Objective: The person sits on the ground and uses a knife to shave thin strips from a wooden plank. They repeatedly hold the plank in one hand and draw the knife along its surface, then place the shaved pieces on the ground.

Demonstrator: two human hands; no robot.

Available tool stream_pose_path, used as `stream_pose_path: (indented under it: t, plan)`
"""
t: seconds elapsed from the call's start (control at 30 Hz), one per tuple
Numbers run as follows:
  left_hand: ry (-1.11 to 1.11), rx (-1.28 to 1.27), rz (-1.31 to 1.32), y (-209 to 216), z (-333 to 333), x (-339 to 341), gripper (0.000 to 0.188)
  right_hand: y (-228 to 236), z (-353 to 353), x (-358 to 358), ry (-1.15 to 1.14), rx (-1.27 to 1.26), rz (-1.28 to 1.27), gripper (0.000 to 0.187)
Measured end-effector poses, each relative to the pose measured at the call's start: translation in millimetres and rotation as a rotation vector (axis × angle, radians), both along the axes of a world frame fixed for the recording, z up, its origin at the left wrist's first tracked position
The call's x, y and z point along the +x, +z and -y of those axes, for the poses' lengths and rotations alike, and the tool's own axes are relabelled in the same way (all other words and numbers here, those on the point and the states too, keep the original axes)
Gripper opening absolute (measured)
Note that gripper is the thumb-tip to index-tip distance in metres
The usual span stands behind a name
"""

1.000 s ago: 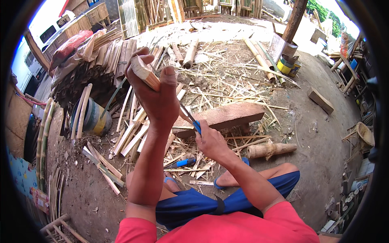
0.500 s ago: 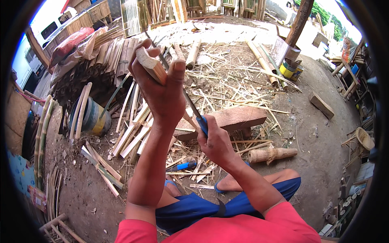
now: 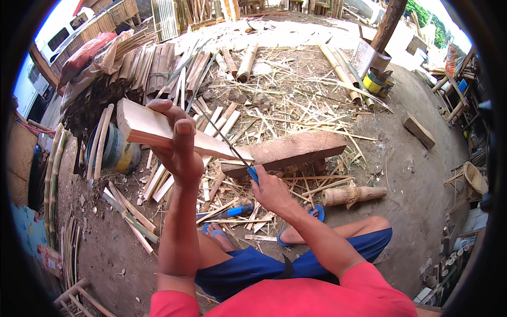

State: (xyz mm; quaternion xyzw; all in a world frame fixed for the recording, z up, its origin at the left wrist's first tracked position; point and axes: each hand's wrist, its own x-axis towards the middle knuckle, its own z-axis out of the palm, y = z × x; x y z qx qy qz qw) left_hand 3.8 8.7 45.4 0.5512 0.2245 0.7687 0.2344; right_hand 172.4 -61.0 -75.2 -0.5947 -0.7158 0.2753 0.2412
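My left hand (image 3: 182, 150) is closed around a pale split-bamboo slat (image 3: 141, 126). Its thick end juts up to the left, and its narrow end slopes down right to the wooden beam (image 3: 296, 150). My right hand (image 3: 273, 191) grips the blue handle of a long, thin-bladed knife (image 3: 227, 140). The dark blade crosses the slat near its narrow end, pointing up and away to the left. Whether the edge bites into the bamboo cannot be made out. Behind my forearm on the ground lies a blue-and-black handled tool (image 3: 233, 211), partly hidden.
Bamboo strips and shavings (image 3: 296, 100) litter the dirt beyond the beam. A bamboo log (image 3: 354, 195) lies near my foot. To the left stand a bucket (image 3: 119, 153) and stacked slats (image 3: 132, 68). A wood block (image 3: 418, 130) lies on the right, near a post (image 3: 390, 26).
The slat has swung from end-on to slanting sideways, thick end left. My left hand has moved left and lower. My right hand, with the knife, has shifted slightly left and down.
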Motion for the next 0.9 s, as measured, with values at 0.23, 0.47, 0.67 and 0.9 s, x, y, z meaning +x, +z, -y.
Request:
stream_pose_path:
  t: [0.23,0.47,0.67,0.9]
  plan:
    - [0.006,-0.022,-0.034,-21,-6,-9,0.05,-106,-6,2,-0.062,-0.048,0.035,0.035]
    - [0.052,-0.064,0.009,-44,-18,-13,0.047,-123,-11,33,-0.133,-0.357,0.09,0.033]
    - [0.15,-0.136,0.056,-51,-31,3,0.046,-34,21,1,-0.016,0.025,-0.093,0.037]
    - [0.195,-0.125,0.025,-55,-31,3,0.047,-88,17,7,-0.079,0.01,-0.073,0.032]
